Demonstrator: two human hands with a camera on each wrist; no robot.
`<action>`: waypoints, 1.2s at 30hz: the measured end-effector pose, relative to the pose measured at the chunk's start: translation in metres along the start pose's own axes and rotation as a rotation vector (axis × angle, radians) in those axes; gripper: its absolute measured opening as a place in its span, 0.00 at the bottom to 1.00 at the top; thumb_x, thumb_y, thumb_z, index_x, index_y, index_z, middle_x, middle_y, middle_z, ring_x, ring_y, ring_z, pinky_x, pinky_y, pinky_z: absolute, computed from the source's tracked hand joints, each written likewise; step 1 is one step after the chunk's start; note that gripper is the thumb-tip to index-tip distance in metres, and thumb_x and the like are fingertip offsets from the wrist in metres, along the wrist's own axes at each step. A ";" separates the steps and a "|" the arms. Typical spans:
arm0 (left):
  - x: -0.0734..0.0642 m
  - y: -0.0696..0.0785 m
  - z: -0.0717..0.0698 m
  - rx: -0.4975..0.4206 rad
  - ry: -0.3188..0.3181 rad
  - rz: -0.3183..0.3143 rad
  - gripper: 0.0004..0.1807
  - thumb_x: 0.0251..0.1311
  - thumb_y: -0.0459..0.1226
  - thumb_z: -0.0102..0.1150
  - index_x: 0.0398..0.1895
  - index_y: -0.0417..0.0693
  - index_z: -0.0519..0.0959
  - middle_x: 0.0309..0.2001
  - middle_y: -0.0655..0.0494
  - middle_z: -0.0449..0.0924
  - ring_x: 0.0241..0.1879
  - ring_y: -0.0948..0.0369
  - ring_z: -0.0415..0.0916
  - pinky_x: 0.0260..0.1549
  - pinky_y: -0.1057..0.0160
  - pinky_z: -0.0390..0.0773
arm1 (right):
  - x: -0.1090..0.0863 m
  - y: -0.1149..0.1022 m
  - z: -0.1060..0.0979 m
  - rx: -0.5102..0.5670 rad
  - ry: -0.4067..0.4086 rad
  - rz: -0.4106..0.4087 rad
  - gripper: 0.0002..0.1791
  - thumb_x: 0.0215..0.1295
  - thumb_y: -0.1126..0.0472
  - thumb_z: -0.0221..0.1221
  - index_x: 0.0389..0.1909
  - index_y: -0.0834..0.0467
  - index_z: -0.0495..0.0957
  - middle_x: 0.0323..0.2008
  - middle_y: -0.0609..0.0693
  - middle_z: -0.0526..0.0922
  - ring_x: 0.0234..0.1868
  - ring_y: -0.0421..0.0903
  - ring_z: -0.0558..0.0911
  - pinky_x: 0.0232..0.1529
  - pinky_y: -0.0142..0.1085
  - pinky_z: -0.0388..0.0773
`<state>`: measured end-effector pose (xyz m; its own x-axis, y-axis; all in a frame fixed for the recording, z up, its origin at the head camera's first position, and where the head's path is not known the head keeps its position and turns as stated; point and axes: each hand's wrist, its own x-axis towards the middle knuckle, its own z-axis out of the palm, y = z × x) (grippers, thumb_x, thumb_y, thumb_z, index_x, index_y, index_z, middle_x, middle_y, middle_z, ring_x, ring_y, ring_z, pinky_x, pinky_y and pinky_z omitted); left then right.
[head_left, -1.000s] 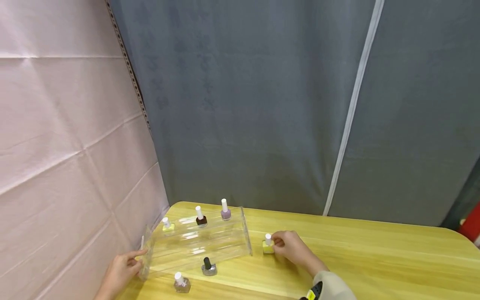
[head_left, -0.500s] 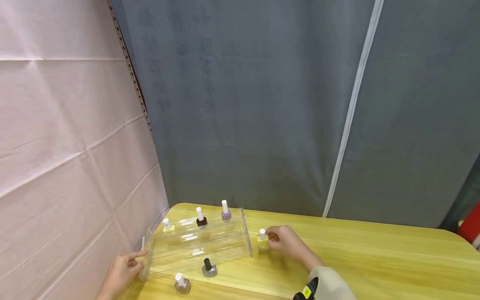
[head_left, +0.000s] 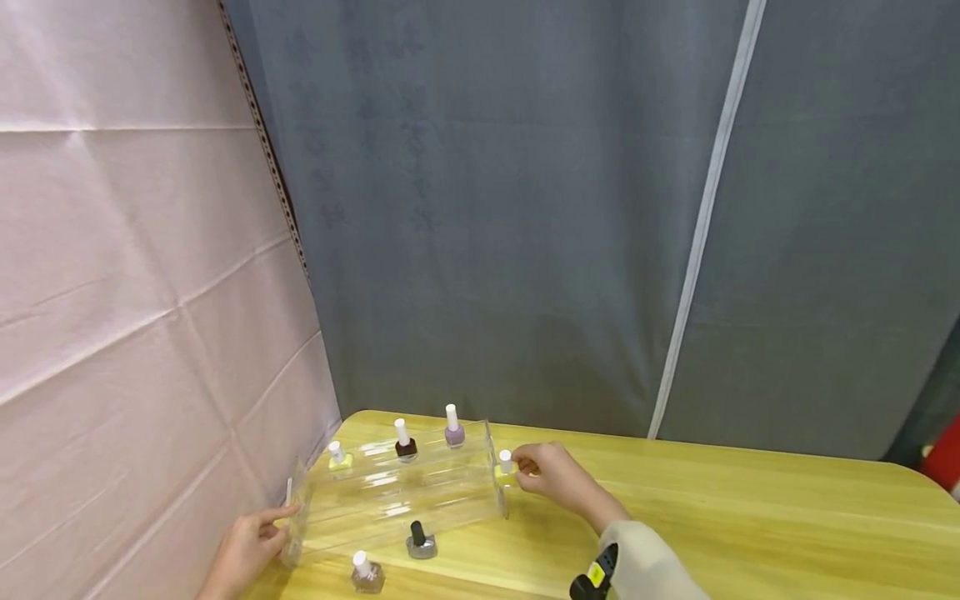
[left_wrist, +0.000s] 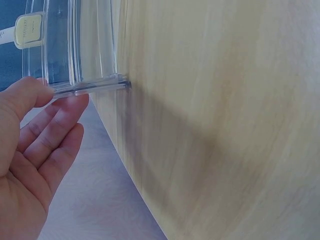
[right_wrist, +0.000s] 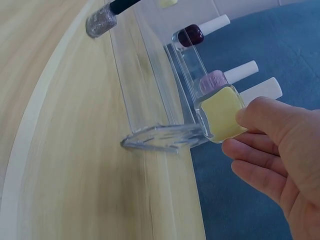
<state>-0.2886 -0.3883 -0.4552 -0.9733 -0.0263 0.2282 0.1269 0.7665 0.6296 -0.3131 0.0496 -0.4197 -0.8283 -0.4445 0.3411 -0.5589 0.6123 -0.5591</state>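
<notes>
My right hand (head_left: 558,481) pinches a bottle of yellow nail polish (right_wrist: 220,114) with a white cap, held at the right end panel of a clear stepped rack (head_left: 397,500). Whether bottle and panel touch, I cannot tell. At the rack's left end, my left hand (head_left: 249,543) grips the side panel between thumb and fingers, seen close in the left wrist view. Along the rack's back tier stand another yellow bottle (head_left: 341,460), a dark red bottle (head_left: 406,448) and a purple bottle (head_left: 454,435), all white-capped.
In front of the rack, a glittery grey bottle (head_left: 422,547) with a black cap and a brownish bottle (head_left: 367,577) with a white cap stand on the wooden table (head_left: 720,517). Pink cloth (head_left: 150,358) borders the left, a grey curtain (head_left: 487,250) the back.
My right hand has carried the yellow nail polish leftward and slightly farther back, from the table beside the rack to its right end. The left hand keeps its grip on the rack.
</notes>
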 end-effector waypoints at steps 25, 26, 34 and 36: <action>-0.002 -0.003 0.004 -0.044 0.070 0.081 0.18 0.45 0.21 0.58 0.44 0.33 0.81 0.10 0.61 0.71 0.09 0.68 0.56 0.08 0.69 0.60 | 0.027 -0.020 0.013 0.042 -0.037 -0.035 0.11 0.58 0.70 0.57 0.42 0.66 0.80 0.36 0.55 0.83 0.35 0.44 0.82 0.36 0.33 0.78; -0.003 -0.003 0.003 -0.045 0.070 0.081 0.18 0.46 0.21 0.58 0.44 0.34 0.81 0.10 0.61 0.71 0.09 0.68 0.55 0.08 0.69 0.59 | 0.028 -0.021 0.014 0.043 -0.037 -0.038 0.10 0.58 0.70 0.57 0.41 0.66 0.80 0.36 0.55 0.83 0.35 0.45 0.82 0.36 0.33 0.78; -0.005 -0.002 0.001 -0.044 0.053 0.047 0.18 0.48 0.22 0.59 0.45 0.35 0.81 0.10 0.60 0.72 0.08 0.67 0.56 0.09 0.69 0.60 | 0.033 -0.026 0.022 0.077 -0.047 -0.063 0.09 0.57 0.71 0.57 0.39 0.65 0.80 0.35 0.54 0.83 0.35 0.45 0.82 0.35 0.32 0.78; -0.006 -0.001 0.000 -0.045 0.041 0.033 0.18 0.49 0.22 0.59 0.45 0.35 0.81 0.10 0.60 0.73 0.08 0.67 0.56 0.09 0.69 0.60 | 0.034 -0.028 0.023 0.091 -0.054 -0.069 0.08 0.57 0.71 0.57 0.38 0.64 0.80 0.35 0.53 0.83 0.35 0.44 0.82 0.35 0.32 0.78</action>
<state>-0.2832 -0.3891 -0.4576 -0.9597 -0.0287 0.2795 0.1684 0.7376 0.6539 -0.3246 0.0022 -0.4098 -0.7831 -0.5200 0.3411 -0.6067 0.5182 -0.6029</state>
